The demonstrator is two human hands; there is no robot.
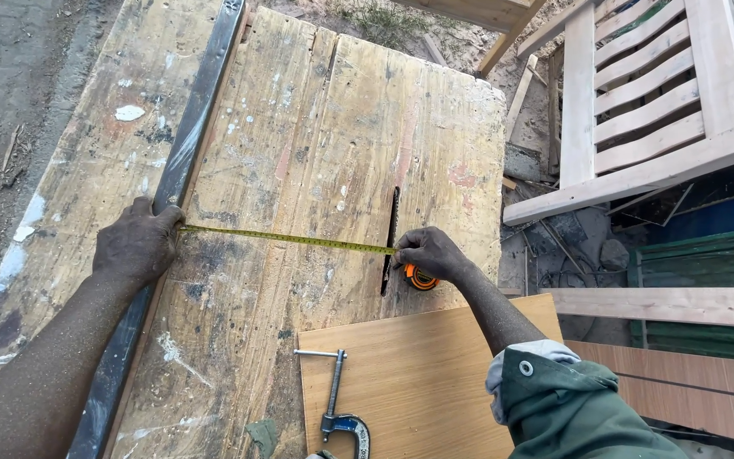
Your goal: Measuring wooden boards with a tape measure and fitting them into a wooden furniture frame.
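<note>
A yellow tape measure blade (286,239) stretches across a worn wooden table top (333,127). My left hand (136,244) presses the blade's end against a dark metal rail (193,144) that runs along the table. My right hand (429,252) holds the orange tape measure case (422,277) beside the saw blade slot (390,242), with the thumb pinning the blade at the slot.
A light brown board (422,382) lies at the near edge with a blue clamp (339,408) on it. A pale slatted wooden frame (647,110) leans at the right, above green boards (707,263) and more planks (664,306). Sandy ground lies at the left.
</note>
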